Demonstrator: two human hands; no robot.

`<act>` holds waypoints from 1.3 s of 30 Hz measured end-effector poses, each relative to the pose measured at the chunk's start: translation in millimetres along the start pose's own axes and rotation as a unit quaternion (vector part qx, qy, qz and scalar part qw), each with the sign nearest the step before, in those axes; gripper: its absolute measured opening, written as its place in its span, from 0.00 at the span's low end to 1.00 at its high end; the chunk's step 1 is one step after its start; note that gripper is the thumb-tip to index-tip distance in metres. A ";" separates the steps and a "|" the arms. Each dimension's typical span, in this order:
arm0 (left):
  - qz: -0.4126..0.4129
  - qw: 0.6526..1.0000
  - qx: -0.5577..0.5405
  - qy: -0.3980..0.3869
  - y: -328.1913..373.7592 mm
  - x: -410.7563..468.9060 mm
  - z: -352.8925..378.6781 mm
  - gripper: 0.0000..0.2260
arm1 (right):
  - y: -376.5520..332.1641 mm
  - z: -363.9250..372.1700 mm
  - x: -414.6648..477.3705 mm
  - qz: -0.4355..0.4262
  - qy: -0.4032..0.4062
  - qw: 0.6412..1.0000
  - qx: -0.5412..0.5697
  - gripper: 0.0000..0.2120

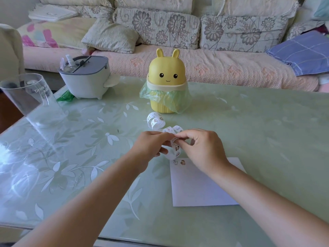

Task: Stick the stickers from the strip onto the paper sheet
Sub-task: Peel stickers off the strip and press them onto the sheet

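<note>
Where the forearms cross the near edge of the table (249, 122), the entries run as follows.

1. Paper sheet (204, 184): white, flat on the table, partly under the right forearm. Two stickers (179, 162) sit side by side at its far left corner; the rest is bare.
2. Left hand (151, 147): fingers curled, pinching the strip, raised just beyond the sheet's far edge.
3. Right hand (201, 148): thumb and forefinger nipped on a sticker on the same strip, touching the left fingertips.
4. Strip (175, 148): white backing with small printed figures. It loops down between the hands toward the sheet's corner and trails away in loose coils.

Handling note (judgement): the step appears to be peeling a third sticker. It is best done with the left hand keeping the backing taut and bent away while a right nail lifts one edge. Keep the sticky face off the loops, set it in line beside the two, and press from one side.

5. Yellow rabbit-eared bin (166, 82), green liner, behind the coils.
6. Grey-lidded white container (85, 77), far left.
7. Clear cup (30, 97), left edge.
8. Sofa (195, 65), beyond the table.
</note>
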State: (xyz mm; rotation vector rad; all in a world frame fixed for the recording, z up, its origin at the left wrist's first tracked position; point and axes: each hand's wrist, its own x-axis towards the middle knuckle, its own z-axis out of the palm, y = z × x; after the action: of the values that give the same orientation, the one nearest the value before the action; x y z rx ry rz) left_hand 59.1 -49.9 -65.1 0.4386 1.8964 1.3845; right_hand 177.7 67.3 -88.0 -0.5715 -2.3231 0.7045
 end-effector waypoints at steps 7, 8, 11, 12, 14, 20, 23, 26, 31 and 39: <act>-0.015 1.000 -0.014 0.012 -2.6 3.1 0.9 0.09 | 4.0 4.4 0.1 -0.068 0.004 0.997 -0.030 0.06; -0.005 1.000 -0.002 0.023 -3.7 4.5 1.5 0.08 | 4.1 4.5 0.3 -0.062 -0.006 0.998 -0.019 0.06; 0.040 0.994 0.078 0.072 -10.4 11.6 0.7 0.10 | 3.8 3.0 1.1 -0.015 -0.044 0.998 0.047 0.06; 0.055 0.988 0.115 0.086 -12.5 14.4 -0.1 0.11 | 3.4 1.4 1.5 0.012 -0.054 0.996 0.065 0.06; 0.085 0.969 0.207 0.108 -14.6 17.9 -1.7 0.14 | 3.7 -3.7 2.3 0.085 -0.073 0.990 0.090 0.06; 0.236 0.859 0.404 0.210 -22.5 11.7 1.4 0.10 | 11.3 -29.0 -1.4 0.268 -0.174 0.933 0.166 0.03; 0.356 0.830 0.387 0.187 -26.6 5.0 9.1 0.10 | 16.3 -35.2 -6.6 0.302 -0.206 0.918 0.156 0.02; 0.480 0.777 0.395 0.104 -28.7 -3.2 16.7 0.05 | 21.1 -38.0 -11.7 0.319 -0.224 0.910 0.139 0.03; 0.501 0.736 0.455 0.000 -44.8 -7.7 19.9 0.03 | 24.3 -41.4 -14.1 0.318 -0.221 0.913 0.126 0.03; 0.483 0.703 0.519 0.046 -53.3 -1.0 12.0 0.12 | 21.4 -34.3 -13.0 0.299 -0.230 0.921 0.096 0.03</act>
State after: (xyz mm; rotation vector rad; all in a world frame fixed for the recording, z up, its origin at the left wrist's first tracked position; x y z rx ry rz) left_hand 76.1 -61.8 -115.6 2.1982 2.5078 0.6190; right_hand 214.7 87.8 -84.5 -1.1475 -2.4521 1.4680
